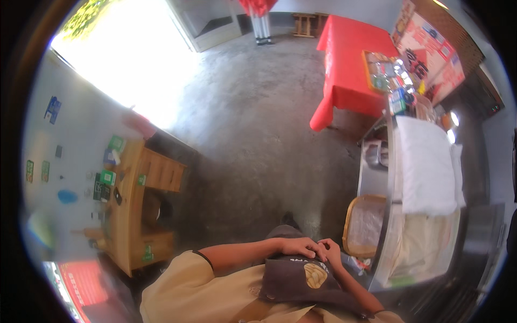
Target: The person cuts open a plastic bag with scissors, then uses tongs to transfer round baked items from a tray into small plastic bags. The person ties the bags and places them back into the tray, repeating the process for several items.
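Both hands meet in front of my waist, over the lower front of a dark apron (282,278) that bears a printed emblem and writing. My left hand (301,246) lies palm down with its fingers bent against the other hand. Beside it, my right hand (332,251) has curled fingers that touch the left fingertips. Whether anything small or a fold of the apron is between the fingers is hidden. A tan short-sleeved shirt (230,288) shows under the apron, and a dark shoe (288,220) is visible just beyond the hands.
To the right stands a metal-edged worktable (389,234) with white cloth (426,165), and a wicker-rimmed tray (347,224) below. A red-covered table (355,68) holds a tray of packaged items (383,72). On the left is a wooden desk (129,226) with a phone (117,196). Concrete floor (258,141) lies ahead.
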A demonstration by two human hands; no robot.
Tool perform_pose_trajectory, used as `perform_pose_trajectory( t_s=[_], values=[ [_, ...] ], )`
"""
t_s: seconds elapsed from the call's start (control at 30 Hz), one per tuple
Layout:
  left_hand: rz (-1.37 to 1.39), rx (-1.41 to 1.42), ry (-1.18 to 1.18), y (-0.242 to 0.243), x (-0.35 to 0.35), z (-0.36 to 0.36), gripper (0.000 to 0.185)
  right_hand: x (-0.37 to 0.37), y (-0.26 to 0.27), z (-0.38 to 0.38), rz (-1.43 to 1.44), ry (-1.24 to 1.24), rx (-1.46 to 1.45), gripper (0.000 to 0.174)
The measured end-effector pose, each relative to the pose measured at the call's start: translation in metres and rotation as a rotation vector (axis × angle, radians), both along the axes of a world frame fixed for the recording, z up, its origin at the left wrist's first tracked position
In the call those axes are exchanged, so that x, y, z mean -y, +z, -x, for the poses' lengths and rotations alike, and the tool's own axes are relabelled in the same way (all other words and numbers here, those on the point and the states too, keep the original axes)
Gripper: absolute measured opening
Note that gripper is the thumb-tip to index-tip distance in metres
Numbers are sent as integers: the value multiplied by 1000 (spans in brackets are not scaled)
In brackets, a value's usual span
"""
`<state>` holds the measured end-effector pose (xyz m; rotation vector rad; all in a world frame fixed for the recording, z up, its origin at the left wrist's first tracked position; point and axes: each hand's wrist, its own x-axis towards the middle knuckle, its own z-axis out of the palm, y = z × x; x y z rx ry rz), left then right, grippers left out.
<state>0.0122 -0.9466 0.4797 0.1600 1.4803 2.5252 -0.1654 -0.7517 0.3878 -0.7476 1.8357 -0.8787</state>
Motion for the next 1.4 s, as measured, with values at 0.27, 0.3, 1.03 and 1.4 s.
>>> perform_pose_trajectory(
  t_s=[0.27, 0.3, 1.03, 1.4],
  values=[
    [3, 35, 170, 4, 107, 29, 60, 135, -8, 57, 54, 106, 36, 19],
    [13, 14, 195, 4, 121, 36, 61, 152, -11, 67, 9, 101, 32, 19],
    [-2, -18, 129, 15, 338, 255, 40, 357, 3, 274, 120, 32, -85, 19],
    [-169, 73, -161, -17, 355, 221, 37, 335, 12, 188, -60, -48, -175, 19]
  ],
)
